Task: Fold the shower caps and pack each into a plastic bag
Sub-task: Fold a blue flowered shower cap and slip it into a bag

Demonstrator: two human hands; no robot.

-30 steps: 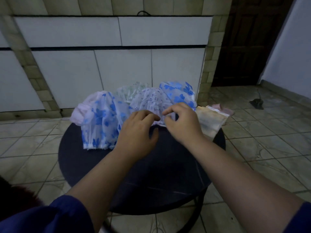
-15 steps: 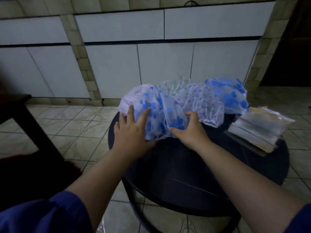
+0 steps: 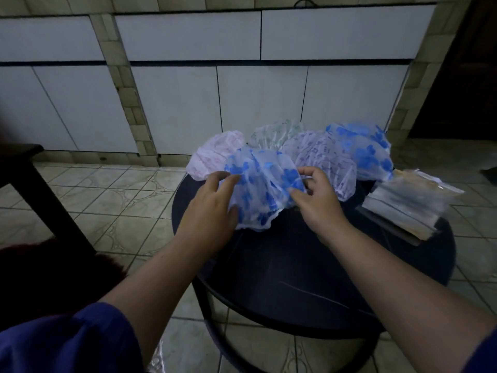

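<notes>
Head view, looking down on the work surface: the blue-flowered shower cap lies puffed and unfolded near the far-left edge of the round dark table, at about 11 o'clock from the table's middle. My left hand grips its left side, fingers curled over the crown and thumb against the elastic hem; my right hand pinches its right side, fingertips closed on gathered film. Both hands are thus clamped on the same cap, which rests on the table between them. Behind it, from 10 to 1 o'clock, four more caps stand loosely heaped and touching: a pink cap, a pale green cap, a white cap with fine purple print and a second blue-flowered cap. None shows a crease or a flattened fold. At 2 o'clock a stack of plastic bags lies flat near the table's right edge; whether any already holds a cap cannot be told, though none looks filled. As I judge it, the task is at its opening: the first cap is only being taken up for folding, and all five caps remain to be folded and bagged. White cabinet doors and a tiled floor lie beyond.
</notes>
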